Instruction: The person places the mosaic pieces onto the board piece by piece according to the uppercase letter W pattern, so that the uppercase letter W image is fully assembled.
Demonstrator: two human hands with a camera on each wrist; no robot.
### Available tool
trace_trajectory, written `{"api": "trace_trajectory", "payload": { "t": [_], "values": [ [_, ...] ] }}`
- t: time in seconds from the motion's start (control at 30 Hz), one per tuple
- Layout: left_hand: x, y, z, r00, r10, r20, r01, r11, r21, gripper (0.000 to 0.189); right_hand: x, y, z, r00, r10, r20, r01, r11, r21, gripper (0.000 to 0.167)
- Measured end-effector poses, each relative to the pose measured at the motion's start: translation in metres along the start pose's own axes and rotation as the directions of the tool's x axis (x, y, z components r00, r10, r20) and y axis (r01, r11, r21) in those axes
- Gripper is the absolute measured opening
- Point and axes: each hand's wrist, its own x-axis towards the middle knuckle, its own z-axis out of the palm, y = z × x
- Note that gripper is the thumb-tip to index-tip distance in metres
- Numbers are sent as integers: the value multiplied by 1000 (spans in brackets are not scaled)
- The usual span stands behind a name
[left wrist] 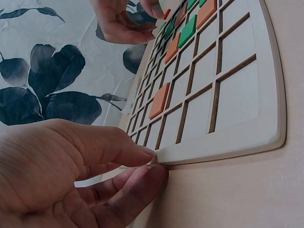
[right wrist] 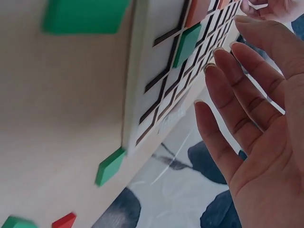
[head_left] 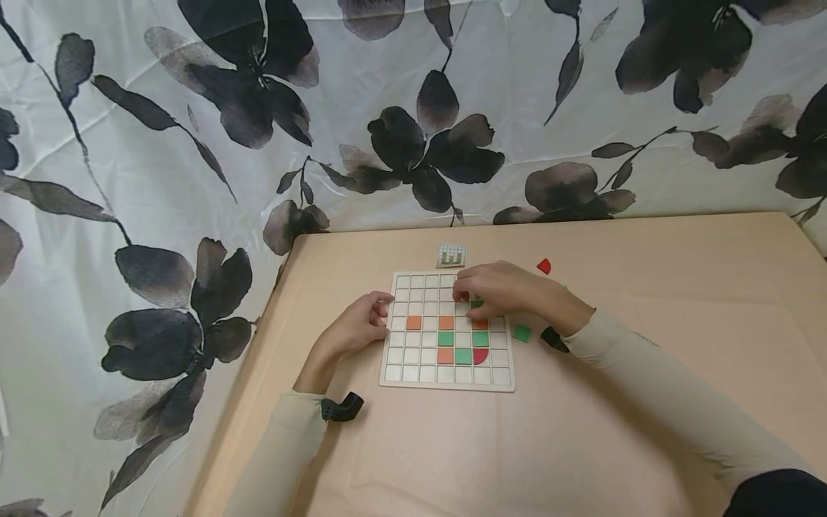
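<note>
A white board (head_left: 395,375) with a raised grid lies on the table. Orange tiles (head_left: 413,322), green tiles (head_left: 463,356) and a red quarter-round tile (head_left: 480,355) sit in its cells. My left hand (head_left: 357,324) is at the board's left edge; in the left wrist view its thumb and fingers pinch that edge. Over the upper right part of the board is my right hand (head_left: 500,289), beside a green tile (right wrist: 187,45) in a cell. Its fingers (right wrist: 232,107) are loosely extended, with nothing seen between them and the thumb.
A loose green tile (head_left: 522,332) lies right of the board, and a red piece (head_left: 544,266) farther back. The right wrist view shows another green piece (right wrist: 110,166). Behind the board is a small gridded card (head_left: 451,255). Floral cloth (head_left: 362,86) hangs beyond the table (head_left: 439,452).
</note>
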Motion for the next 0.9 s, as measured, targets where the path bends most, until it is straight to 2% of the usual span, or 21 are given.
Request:
{"api": "trace_trajectory", "payload": {
  "t": [0.2,0.4,0.67,0.9],
  "values": [
    [2,3,3,1000,-3,-21,3,1000,-4,63,-18,14,-4,1000,17,-27,-16,999,31,30],
    [4,8,7,999,-17,-38,17,1000,-10,63,-36,30,-5,999,38,-32,-37,999,40,23],
    [5,8,8,998,-34,-45,33,999,-2,63,-55,39,-2,996,73,-56,-71,997,33,22],
    [6,9,6,999,-33,-37,32,999,-9,62,-71,43,-1,990,136,-40,-135,990,41,24]
  ]
}}
